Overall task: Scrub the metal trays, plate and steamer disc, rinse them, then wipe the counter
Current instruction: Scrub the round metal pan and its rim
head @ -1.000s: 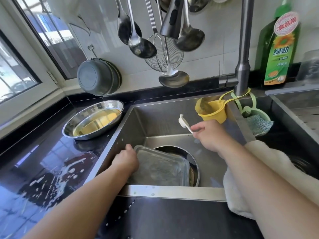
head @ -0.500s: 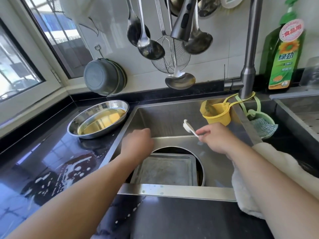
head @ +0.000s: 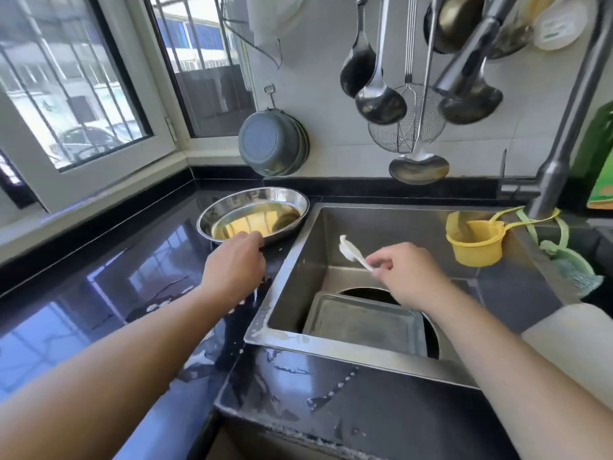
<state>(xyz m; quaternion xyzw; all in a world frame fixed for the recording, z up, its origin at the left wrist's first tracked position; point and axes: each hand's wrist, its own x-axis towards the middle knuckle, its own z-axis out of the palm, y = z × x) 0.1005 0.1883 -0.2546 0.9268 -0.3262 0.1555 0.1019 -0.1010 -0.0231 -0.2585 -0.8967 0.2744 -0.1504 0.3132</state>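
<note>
With one square metal tray (head: 363, 322) lying in the sink (head: 414, 227) at lower centre, the left hand (head: 234, 265) curls onto the near rim of the oval plate (head: 253, 217) on the tabletop (head: 99, 293), seemingly fetching it for scrubbing, while the right hand (head: 408, 275) pinches a white brush (head: 353, 252); next comes a level lift, since liquid sits inside.

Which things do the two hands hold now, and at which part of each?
The right hand pinches a white brush at the lower end of its handle. The left hand is at the near rim of the round metal plate; a grip cannot be told.
</note>
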